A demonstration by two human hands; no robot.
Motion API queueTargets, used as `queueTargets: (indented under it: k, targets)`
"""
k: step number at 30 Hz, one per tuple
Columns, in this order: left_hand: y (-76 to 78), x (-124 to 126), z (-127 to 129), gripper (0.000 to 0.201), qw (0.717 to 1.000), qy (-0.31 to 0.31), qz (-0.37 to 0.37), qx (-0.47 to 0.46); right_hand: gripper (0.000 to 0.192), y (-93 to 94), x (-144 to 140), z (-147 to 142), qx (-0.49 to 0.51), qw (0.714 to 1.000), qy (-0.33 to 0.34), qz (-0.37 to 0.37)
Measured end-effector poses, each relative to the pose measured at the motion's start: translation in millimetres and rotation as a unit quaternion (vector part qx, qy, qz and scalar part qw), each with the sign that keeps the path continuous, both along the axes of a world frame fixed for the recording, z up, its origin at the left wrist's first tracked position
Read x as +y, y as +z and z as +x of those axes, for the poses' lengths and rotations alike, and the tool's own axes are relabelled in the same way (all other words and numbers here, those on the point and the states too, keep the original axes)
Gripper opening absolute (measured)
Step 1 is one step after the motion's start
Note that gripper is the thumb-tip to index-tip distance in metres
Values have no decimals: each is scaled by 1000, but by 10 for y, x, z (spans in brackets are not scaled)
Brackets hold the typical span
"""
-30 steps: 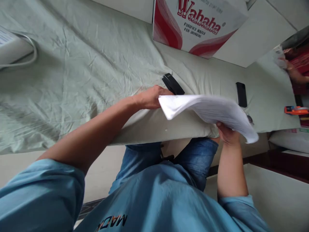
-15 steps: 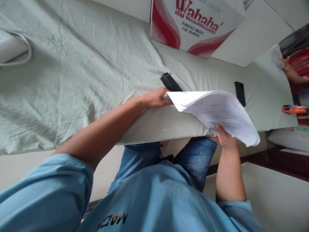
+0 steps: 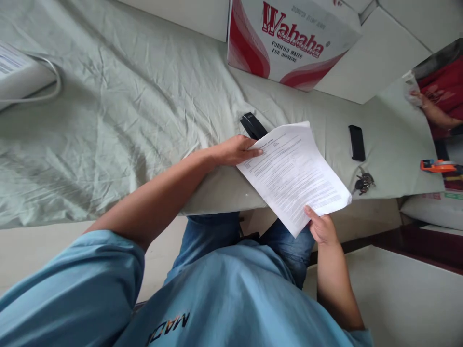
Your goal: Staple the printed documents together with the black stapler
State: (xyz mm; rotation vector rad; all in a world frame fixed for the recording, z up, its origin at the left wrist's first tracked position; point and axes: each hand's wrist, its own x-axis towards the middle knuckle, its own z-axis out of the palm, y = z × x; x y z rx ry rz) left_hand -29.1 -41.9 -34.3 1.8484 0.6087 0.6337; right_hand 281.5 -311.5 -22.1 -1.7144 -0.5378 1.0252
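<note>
Printed sheets of paper (image 3: 292, 168) lie tilted between my two hands, with the typed side up. My left hand (image 3: 238, 150) grips their upper left corner, thumb on top and fingers underneath. At the lower right edge, my right hand (image 3: 321, 226) pinches the sheets, its thumb over the print. Just beyond my left hand, a black stapler (image 3: 253, 125) rests on the cloth, its near end hidden by the paper. How many sheets there are I cannot tell.
A pale green cloth (image 3: 162, 106) covers the table. A Wahaha carton (image 3: 289, 48) stands at the back. To the right are a black phone (image 3: 357, 143), keys (image 3: 364, 183) and an orange tape dispenser (image 3: 437, 166). A co-worker's arm (image 3: 436, 108) shows at far right.
The sheets were curled up and seen nearly edge-on; now they lie flatter with their print facing me. My right hand has moved slightly left and down. The keys have come into view.
</note>
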Motion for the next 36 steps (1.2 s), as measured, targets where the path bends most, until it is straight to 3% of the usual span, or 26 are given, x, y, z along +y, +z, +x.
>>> queueTargets:
  k: [4,12,14,19,24,28,31,36]
  targets:
    - [70,5,2,28,996,-35,31,75,71,-113,-167,-106,29,999,-38,-20]
    - [72,-29,27,21,997,-13,50,60,63,-274,-291,-280,67,995,-71,-28]
    - [52,-31,42,14,998,8,24,53,64,-290,-293,-257,46,996,-77,-7]
    - [-30,-45,79,23,997,41,-60,14,61,-295,-324,-99,-4,996,-83,28]
    - [-97,-51,96,19,989,149,13,1,58,-249,-307,-15,-8,992,-118,36]
    - [-121,-28,88,33,960,230,160,12,59,-224,-236,-23,-17,990,-132,44]
    - [-143,-10,87,51,946,218,241,17,63,-209,-176,-45,-16,989,-138,50]
    - [-232,36,96,62,961,125,246,20,67,-185,-95,-55,-2,988,-140,62]
